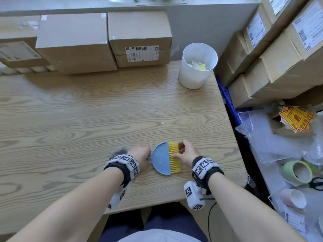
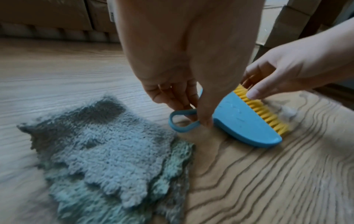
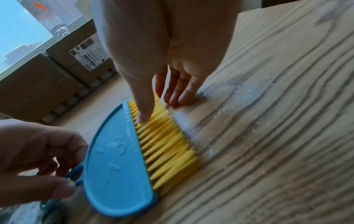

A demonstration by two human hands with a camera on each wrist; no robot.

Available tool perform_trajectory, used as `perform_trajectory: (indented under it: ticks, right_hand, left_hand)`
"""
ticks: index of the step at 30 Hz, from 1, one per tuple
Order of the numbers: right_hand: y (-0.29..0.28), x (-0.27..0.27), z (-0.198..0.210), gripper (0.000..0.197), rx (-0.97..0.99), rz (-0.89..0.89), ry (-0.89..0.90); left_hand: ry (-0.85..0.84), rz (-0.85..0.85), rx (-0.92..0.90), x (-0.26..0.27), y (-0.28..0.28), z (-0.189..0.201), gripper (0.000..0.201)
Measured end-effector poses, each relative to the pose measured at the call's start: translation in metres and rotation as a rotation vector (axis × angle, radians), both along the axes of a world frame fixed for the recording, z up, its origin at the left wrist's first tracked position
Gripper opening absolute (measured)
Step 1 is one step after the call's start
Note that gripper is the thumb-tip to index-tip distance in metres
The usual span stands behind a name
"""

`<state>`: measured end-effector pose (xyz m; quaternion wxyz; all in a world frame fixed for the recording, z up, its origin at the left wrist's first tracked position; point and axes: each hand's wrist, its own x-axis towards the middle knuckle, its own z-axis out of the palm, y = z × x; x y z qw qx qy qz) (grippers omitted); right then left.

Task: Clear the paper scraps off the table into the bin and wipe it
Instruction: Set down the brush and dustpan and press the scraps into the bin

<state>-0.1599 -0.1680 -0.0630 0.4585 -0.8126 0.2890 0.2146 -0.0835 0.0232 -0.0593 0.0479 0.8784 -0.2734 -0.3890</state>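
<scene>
A blue half-round brush (image 1: 161,158) with yellow bristles lies flat near the table's front edge. My left hand (image 1: 141,154) pinches its loop handle (image 2: 182,121) between thumb and fingers. My right hand (image 1: 181,152) holds the far end of the bristles (image 3: 168,144), thumb on top, with the fingers (image 3: 180,94) touching the table beside them. White paper dust (image 3: 184,125) lies along the bristle tips. A few tiny scraps (image 1: 162,123) sit farther out. The white bin (image 1: 197,81) at the back right holds paper scraps (image 1: 199,64). A grey cloth (image 2: 107,144) lies under my left wrist.
Cardboard boxes (image 1: 76,42) line the back of the wooden table (image 1: 87,110), and more boxes (image 1: 279,58) are stacked at the right. Past the table's right edge lie bubble wrap (image 1: 272,137), a green tape roll (image 1: 298,172) and scissors (image 1: 317,183).
</scene>
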Motion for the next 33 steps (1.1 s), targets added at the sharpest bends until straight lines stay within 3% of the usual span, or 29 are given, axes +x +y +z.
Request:
perform_trajectory:
  ticks: [7,11,13,15,17,21,24,27,33]
  right_hand:
    - [0.019,0.027,0.024,0.036,0.142,-0.174,0.007]
    - [0.057,0.067,0.037,0.029,0.22,-0.177,-0.049]
    - [0.085,0.09,0.04,0.036,0.251,-0.16,-0.045]
    - [0.117,0.11,0.039,0.03,0.292,-0.101,-0.014]
    - [0.153,0.126,0.037,0.027,0.366,-0.045,0.049]
    - [0.224,0.153,0.025,0.042,0.469,-0.019,0.135]
    - [0.273,0.17,0.016,0.053,0.495,-0.007,0.155]
    - [0.312,0.182,0.01,0.051,0.457,0.048,0.143]
    - [0.355,0.198,0.004,0.049,0.42,0.052,0.184]
  left_hand:
    - [0.106,0.245,-0.235,0.024,0.03,0.018,0.013]
    - [0.228,0.596,-0.426,0.044,0.087,0.031,0.026]
    - [0.323,0.801,-0.508,0.055,0.123,0.039,0.024]
    - [0.379,0.997,-0.584,0.064,0.161,0.045,0.021]
    - [0.373,1.137,-0.635,0.072,0.201,0.045,0.02]
    - [0.323,1.34,-0.721,0.082,0.273,0.037,0.019]
    - [0.259,1.477,-0.747,0.088,0.315,0.025,0.021]
    - [0.188,1.63,-0.773,0.095,0.346,0.01,0.024]
    - [0.02,1.548,-0.573,0.1,0.378,-0.005,0.027]
